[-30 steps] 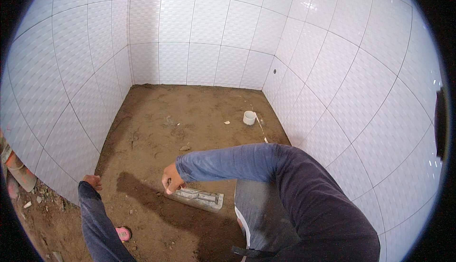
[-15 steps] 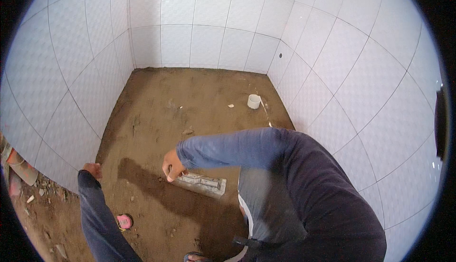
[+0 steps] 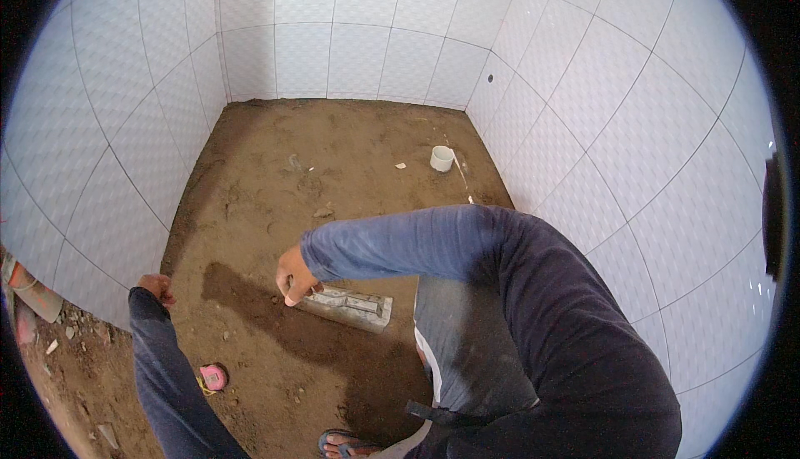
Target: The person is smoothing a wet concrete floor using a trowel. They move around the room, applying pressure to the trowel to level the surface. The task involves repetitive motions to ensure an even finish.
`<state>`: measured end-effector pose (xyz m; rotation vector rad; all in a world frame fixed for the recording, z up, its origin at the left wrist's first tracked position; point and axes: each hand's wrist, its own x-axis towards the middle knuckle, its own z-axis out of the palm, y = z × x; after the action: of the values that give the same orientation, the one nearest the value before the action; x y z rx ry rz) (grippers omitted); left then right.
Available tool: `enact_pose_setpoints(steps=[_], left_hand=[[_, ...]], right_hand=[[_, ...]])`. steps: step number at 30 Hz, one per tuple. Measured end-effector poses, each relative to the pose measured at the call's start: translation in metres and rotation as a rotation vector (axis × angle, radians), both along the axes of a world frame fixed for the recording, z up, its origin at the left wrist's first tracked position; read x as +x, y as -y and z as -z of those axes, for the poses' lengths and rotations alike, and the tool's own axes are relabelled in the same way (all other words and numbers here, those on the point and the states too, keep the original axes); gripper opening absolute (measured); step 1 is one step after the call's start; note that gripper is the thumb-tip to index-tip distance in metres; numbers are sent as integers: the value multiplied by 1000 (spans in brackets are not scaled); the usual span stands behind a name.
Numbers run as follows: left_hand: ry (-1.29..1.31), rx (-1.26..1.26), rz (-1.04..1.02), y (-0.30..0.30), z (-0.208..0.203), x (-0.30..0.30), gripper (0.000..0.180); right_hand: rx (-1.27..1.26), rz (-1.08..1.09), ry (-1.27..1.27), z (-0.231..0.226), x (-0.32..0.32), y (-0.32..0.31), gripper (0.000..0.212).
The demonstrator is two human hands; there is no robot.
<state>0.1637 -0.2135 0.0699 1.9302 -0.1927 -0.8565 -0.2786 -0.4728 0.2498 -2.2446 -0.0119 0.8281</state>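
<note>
A flat steel plastering trowel (image 3: 364, 316) lies on the brown, sandy floor in front of me, its handle side up. My right hand (image 3: 297, 275) reaches across from the right, bent at the elbow, with its fingers closed at the trowel's left end. My left hand (image 3: 155, 289) is low beside the bottom end of the left tiled wall, fingers curled. What it holds, if anything, is hidden. Between my left forearm and the trowel, a pink tape measure (image 3: 213, 376) with a yellow strap rests on the floor.
White tiled walls (image 3: 358, 59) enclose the floor on three sides. A short white pipe end (image 3: 442, 158) sticks up at the right. An orange-and-grey cylinder (image 3: 32, 291) and rubble lie beyond the left wall's end. My sandalled foot (image 3: 343, 442) is at the lower edge.
The view has tipped slightly, so the scene sits higher and more of my sandalled foot shows. Both hands keep nearly the same places; the trowel stays by my right hand.
</note>
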Motion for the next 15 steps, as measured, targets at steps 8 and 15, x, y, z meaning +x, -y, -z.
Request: enact_pose_setpoints(steps=[8,15], left_hand=[[-82,93,24,21,-6,-46,24],[30,105,107,27,17,-29,14]], right_hand=[[2,13,-75,26,-8,12,45],[-8,-27,-58,15,-12,9,42]])
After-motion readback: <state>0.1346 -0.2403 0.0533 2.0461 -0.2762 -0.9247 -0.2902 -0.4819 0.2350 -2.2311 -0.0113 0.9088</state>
